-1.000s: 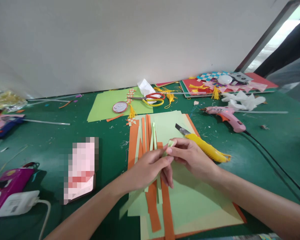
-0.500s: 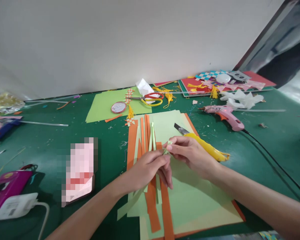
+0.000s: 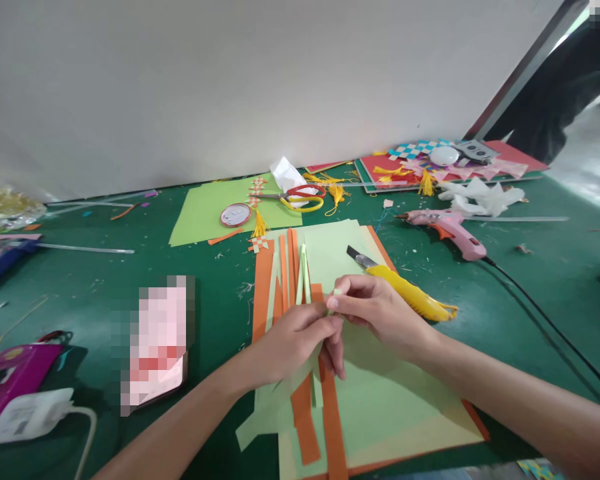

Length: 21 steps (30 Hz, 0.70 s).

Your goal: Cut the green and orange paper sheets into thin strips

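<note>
My left hand [image 3: 295, 340] is closed on a light green paper strip [image 3: 304, 273], over a stack of light green paper [image 3: 395, 407]. My right hand [image 3: 375, 307] pinches the small end of a light green strip [image 3: 337, 292] between thumb and forefinger, close to the left fingertips. Orange strips [image 3: 336, 427] lie on the stack under and beside my left hand. Just beyond my right hand rests a yellow utility knife [image 3: 415, 293] with its blade out. My fingers hide part of the held strip.
A pink glue gun [image 3: 450, 230] with a black cord lies at the right. Scissors [image 3: 305, 200], yellow tassels and bright green paper [image 3: 195, 213] are at the back. To the left are a phone [image 3: 157, 340] and a purple glue gun [image 3: 23, 367]. Dark clothing shows at the upper right.
My right fingers have closed further over the strip end, so less of it shows. The loose green strip at the lower left has shifted slightly. Dark clothing at the upper right has moved.
</note>
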Each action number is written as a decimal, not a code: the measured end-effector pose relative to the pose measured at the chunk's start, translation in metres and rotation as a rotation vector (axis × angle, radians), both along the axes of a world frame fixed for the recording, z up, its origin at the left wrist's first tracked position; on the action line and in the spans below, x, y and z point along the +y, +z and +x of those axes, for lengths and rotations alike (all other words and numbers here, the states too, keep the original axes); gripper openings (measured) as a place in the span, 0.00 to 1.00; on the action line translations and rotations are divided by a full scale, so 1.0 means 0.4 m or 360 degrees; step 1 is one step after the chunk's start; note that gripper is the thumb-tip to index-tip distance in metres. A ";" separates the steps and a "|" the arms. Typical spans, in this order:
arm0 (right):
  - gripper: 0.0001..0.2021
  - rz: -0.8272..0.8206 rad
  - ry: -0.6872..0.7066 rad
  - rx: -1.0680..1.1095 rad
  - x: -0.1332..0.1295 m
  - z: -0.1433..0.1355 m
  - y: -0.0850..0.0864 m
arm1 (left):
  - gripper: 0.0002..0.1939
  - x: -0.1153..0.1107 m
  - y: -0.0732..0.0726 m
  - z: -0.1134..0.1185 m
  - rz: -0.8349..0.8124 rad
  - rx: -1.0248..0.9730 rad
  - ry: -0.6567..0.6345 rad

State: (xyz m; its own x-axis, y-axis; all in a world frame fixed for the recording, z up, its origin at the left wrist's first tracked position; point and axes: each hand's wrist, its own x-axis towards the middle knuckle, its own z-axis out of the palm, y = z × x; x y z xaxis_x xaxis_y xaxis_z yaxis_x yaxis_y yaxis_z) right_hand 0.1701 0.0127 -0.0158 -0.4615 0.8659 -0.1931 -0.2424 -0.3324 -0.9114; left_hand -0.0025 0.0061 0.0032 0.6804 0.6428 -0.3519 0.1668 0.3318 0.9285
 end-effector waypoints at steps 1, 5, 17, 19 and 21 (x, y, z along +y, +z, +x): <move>0.13 -0.0004 0.0014 0.0012 -0.001 -0.001 0.000 | 0.15 0.000 0.000 0.000 0.0001 0.0001 -0.0004; 0.13 0.0027 0.0031 0.0042 -0.004 -0.002 0.001 | 0.15 -0.001 0.000 0.000 -0.0006 -0.0032 0.0009; 0.12 0.0101 0.0039 -0.0002 -0.003 0.000 0.007 | 0.18 -0.002 -0.008 -0.002 -0.0023 -0.0054 0.0031; 0.12 0.0101 0.0049 0.0003 -0.003 -0.001 0.009 | 0.18 -0.001 -0.007 -0.003 -0.0024 -0.0042 0.0028; 0.13 0.0085 0.0058 0.0007 -0.004 -0.001 0.011 | 0.18 -0.001 -0.004 -0.002 -0.0031 -0.0034 0.0023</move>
State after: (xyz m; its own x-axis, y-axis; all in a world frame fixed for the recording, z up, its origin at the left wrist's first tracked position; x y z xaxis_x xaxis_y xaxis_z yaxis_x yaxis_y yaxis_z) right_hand 0.1696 0.0110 -0.0113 -0.4939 0.8574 -0.1449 -0.2352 -0.2922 -0.9270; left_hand -0.0031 0.0055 0.0017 0.6786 0.6458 -0.3500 0.1422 0.3520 0.9251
